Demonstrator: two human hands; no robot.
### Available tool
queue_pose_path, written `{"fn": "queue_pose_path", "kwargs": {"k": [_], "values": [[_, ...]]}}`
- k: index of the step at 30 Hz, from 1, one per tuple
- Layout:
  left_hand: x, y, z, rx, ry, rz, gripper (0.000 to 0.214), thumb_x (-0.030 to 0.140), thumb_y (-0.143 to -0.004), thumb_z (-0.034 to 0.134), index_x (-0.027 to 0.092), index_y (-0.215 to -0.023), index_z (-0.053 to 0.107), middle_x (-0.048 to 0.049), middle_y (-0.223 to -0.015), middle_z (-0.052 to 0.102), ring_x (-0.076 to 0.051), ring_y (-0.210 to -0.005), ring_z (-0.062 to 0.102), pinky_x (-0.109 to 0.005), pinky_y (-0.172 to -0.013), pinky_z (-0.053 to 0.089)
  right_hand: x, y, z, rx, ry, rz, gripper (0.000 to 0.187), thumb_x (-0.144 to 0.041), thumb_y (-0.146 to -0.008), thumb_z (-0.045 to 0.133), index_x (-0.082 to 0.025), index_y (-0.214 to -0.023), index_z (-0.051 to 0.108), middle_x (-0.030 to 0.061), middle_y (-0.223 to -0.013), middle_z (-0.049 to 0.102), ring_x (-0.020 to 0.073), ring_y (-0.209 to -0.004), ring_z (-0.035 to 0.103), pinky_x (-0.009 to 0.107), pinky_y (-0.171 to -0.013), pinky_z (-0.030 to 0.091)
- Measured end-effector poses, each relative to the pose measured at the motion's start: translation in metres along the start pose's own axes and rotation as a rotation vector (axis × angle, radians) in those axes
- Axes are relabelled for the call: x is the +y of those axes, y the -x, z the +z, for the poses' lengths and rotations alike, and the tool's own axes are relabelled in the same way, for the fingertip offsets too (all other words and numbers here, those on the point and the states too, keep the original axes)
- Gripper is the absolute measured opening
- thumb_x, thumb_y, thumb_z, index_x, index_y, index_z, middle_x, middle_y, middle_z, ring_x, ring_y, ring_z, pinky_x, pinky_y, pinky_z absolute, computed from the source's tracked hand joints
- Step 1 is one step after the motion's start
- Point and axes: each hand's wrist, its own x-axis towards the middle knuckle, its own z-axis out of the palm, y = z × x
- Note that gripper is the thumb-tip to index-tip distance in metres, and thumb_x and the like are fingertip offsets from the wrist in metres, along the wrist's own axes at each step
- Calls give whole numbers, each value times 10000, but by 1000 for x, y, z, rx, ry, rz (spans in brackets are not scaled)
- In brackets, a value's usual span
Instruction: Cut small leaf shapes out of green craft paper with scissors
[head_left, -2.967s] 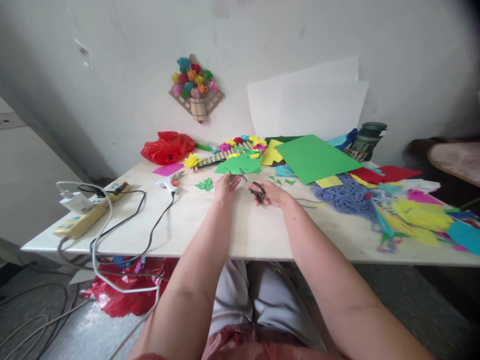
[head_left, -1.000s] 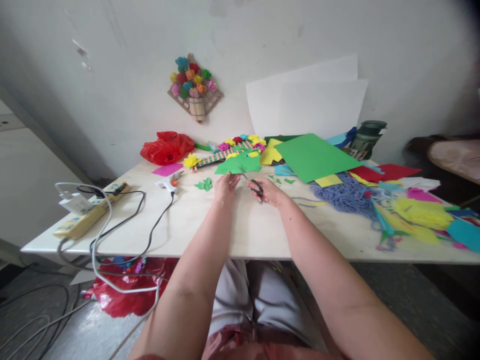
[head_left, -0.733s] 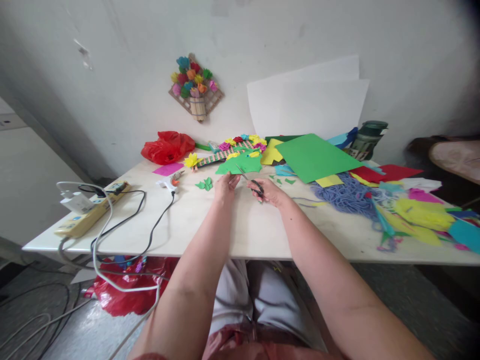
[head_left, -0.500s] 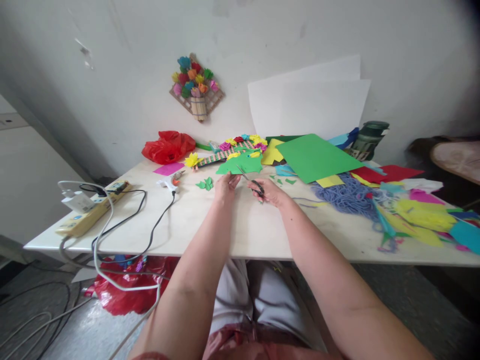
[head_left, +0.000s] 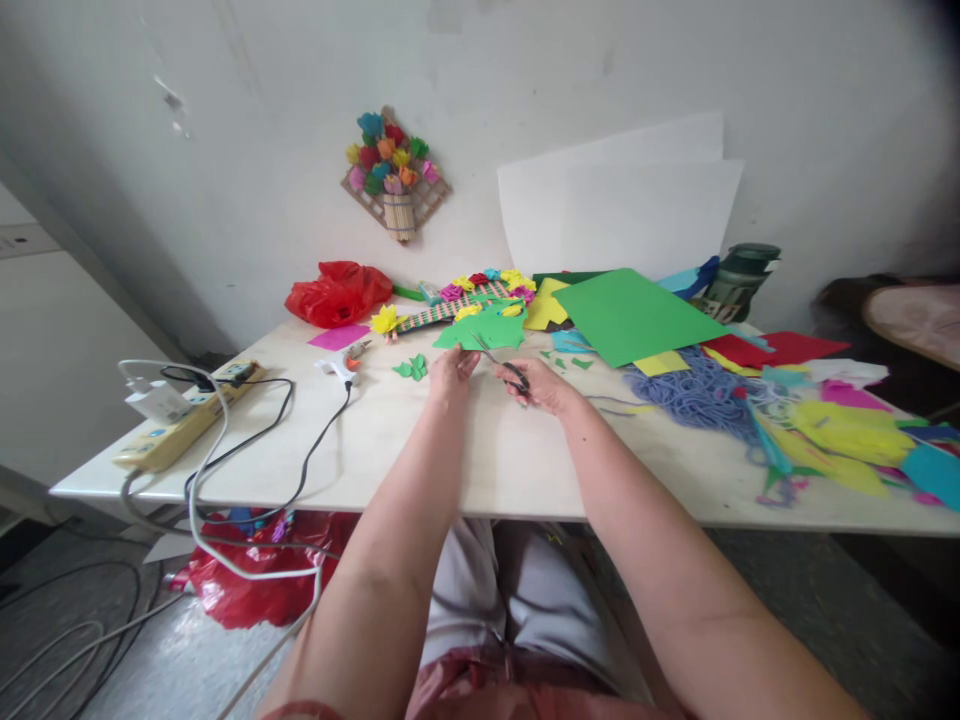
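My right hand [head_left: 544,386] is closed round the black handles of a pair of scissors [head_left: 504,364]. The blades point up and to the left into a ragged piece of green paper [head_left: 480,328]. My left hand [head_left: 453,369] pinches the near edge of that green paper and holds it just above the pale table [head_left: 465,460]. Small green cut-outs [head_left: 411,369] lie on the table to the left of my left hand. Green scraps [head_left: 564,362] lie to the right of the scissors.
A glue gun [head_left: 339,363] with a black cord and a power strip [head_left: 180,420] lie at the left. A red plastic bag [head_left: 337,293], paper flowers [head_left: 480,290], a large green sheet [head_left: 630,315], purple yarn [head_left: 697,392] and coloured paper fill the back and right.
My right hand and the scissors have shifted slightly up and to the left, closer to the green paper. My left hand has kept its hold on the paper.
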Motion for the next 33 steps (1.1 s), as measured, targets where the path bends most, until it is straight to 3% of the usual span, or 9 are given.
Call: {"fn": "queue_pose_path", "kwargs": {"k": [11, 27, 33], "values": [[0, -3, -1, 4, 0, 4, 96, 53, -740, 513, 115, -666, 522, -31, -625, 590, -111, -568, 596, -256, -631, 519, -3, 3, 1, -11, 8, 9, 201, -319, -698, 610, -156, -694, 492, -81, -411, 423, 33, -285, 337, 149, -271, 205], [-1, -5, -5, -9, -39, 10, 75, 97, -712, 570, 116, -656, 525, -16, -606, 572, -90, -548, 565, -270, -655, 516, -4, 4, -1, -40, 8, 64, 129, -237, -709, 598, -146, -705, 506, -73, -402, 423, 34, -282, 316, 151, -268, 194], [-1, -4, -6, -31, -70, 31, 163, 151, -698, 623, 145, -615, 483, 39, -517, 496, -49, -450, 477, -260, -654, 507, -6, 5, 0, -47, -20, 61, 166, -238, -683, 613, -152, -658, 473, -80, -389, 412, 29, -279, 302, 148, -273, 218]]}}
